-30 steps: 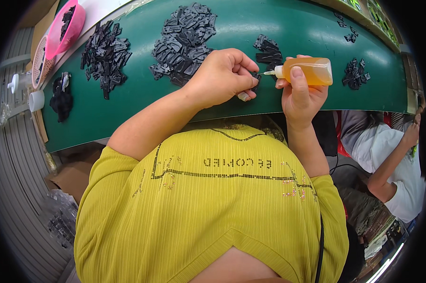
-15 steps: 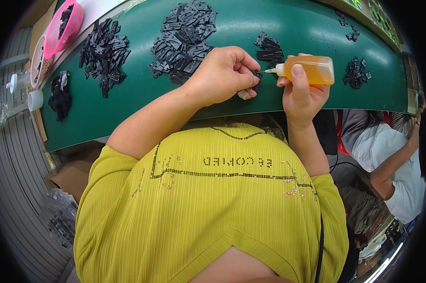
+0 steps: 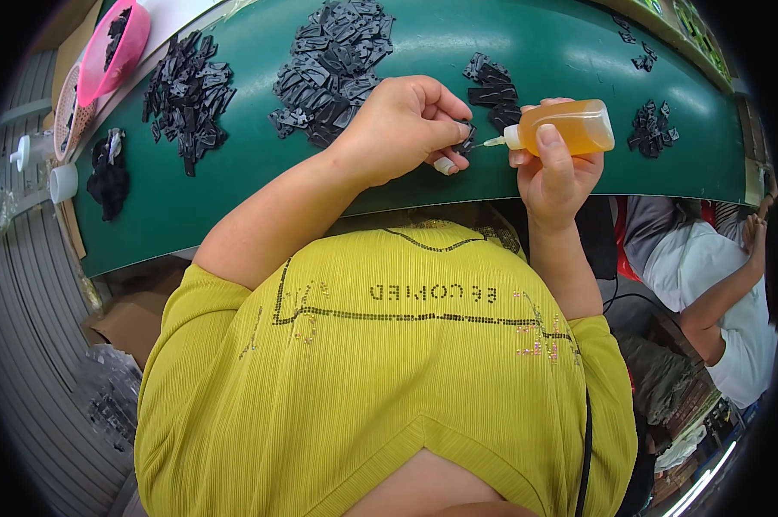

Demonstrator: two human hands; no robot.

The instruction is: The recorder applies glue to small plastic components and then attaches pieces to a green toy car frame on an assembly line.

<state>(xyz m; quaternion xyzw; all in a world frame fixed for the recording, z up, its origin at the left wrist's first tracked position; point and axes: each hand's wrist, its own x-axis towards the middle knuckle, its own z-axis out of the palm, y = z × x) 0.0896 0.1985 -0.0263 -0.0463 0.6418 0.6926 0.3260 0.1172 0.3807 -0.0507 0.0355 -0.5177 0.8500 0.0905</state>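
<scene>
Between the fingertips of my left hand [image 3: 415, 129] is a small black plastic piece [image 3: 466, 142], partly hidden by the fingers. One finger of that hand has a whitish wrap. My right hand [image 3: 561, 177] grips a clear squeeze bottle [image 3: 570, 127] of amber liquid, tilted on its side with its thin nozzle pointing left. The nozzle tip is at the black piece; whether it touches, I cannot tell. Just beyond my hands lies a short stack of black pieces [image 3: 492, 90]. A large heap of similar pieces [image 3: 333, 65] spreads past my left hand.
Another heap of black pieces [image 3: 189, 99] lies farther left, and a small pile [image 3: 653, 131] to the right. A pink basket [image 3: 120, 52], a white cup [image 3: 63, 183] and a black cloth [image 3: 109, 177] line the green table's [image 3: 260, 202] left end. A person [image 3: 708, 284] sits at right.
The black piece in my left hand has turned and shows more beside the fingers. The bottle's nozzle has tipped slightly downward and come to the piece.
</scene>
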